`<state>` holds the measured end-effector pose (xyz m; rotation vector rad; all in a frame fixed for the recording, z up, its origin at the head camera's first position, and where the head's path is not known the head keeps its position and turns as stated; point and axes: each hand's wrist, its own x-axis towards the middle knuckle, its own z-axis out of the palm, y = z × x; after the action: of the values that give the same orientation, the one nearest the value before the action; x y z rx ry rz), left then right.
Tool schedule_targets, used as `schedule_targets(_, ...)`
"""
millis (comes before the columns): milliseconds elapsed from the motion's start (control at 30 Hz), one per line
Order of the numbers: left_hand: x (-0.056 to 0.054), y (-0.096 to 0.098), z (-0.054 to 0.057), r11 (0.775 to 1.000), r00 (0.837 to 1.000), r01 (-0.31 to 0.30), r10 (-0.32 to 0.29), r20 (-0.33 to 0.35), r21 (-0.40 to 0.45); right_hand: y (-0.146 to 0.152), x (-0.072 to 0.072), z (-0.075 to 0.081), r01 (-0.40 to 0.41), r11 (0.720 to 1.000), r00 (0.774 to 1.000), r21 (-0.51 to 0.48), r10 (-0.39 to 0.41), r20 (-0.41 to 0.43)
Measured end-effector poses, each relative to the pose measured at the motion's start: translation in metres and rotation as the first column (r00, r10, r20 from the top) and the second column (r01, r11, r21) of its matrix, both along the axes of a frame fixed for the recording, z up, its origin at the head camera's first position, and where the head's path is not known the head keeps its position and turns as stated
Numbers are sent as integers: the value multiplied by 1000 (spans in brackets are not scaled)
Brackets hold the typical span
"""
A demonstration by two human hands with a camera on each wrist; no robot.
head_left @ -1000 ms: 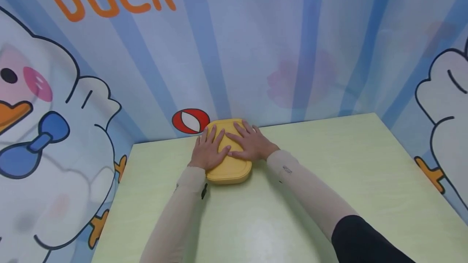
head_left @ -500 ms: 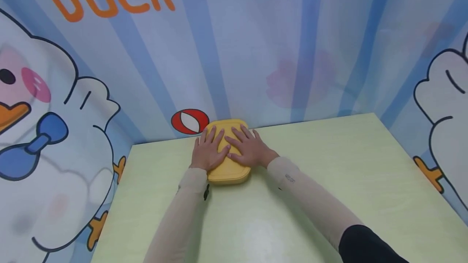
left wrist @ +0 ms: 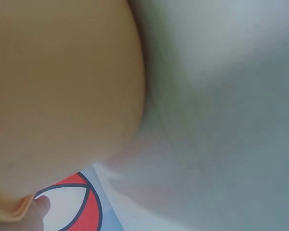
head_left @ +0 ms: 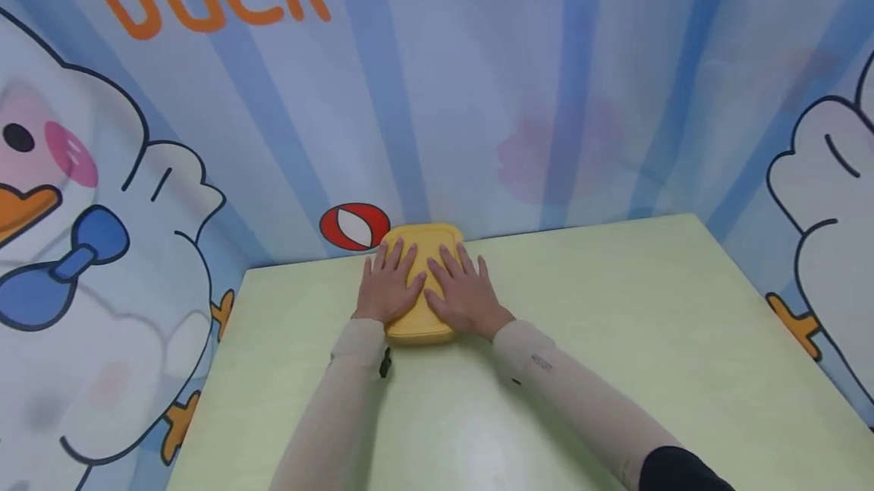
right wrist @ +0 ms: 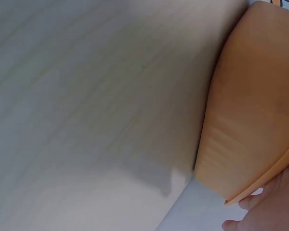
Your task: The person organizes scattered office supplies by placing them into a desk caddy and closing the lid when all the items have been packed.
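Observation:
A yellow case (head_left: 418, 322) with rounded corners and a raised rim lies near the back edge of the table. My left hand (head_left: 388, 290) rests palm down on its left half, fingers spread and pointing to the wall. Across from it, my right hand (head_left: 467, 297) lies flat over the right half, its thumb close to the left thumb. In the left wrist view the side of the case (left wrist: 62, 86) fills the left part, with a fingertip (left wrist: 38, 209) below it. The right wrist view has the case's creased side (right wrist: 253, 101) and the right fingers (right wrist: 267, 211) at its rim.
A pale yellow-green table (head_left: 614, 309) spreads around the case. Behind it rises a blue striped backdrop (head_left: 471, 96) printed with ducks and a red-and-white oval (head_left: 355, 227). The table's back edge meets the backdrop right behind the case.
My right hand has slid slightly back toward me, its fingers turning to point more forward. The case has shifted a little to the left; my left hand stays nearly still.

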<state>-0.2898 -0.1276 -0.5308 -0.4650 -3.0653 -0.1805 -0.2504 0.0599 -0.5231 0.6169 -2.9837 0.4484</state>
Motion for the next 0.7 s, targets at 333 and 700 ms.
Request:
schedule_targets(333,48,0,-4,998,999,-38,36,37,49,-4,-4,-12,20,1000,1000,3,-20,10)
schedule_targets(700,63,2,-7,985,996,-82,78,33,152,10,14,-16,-35,998,996,-46,30,-88)
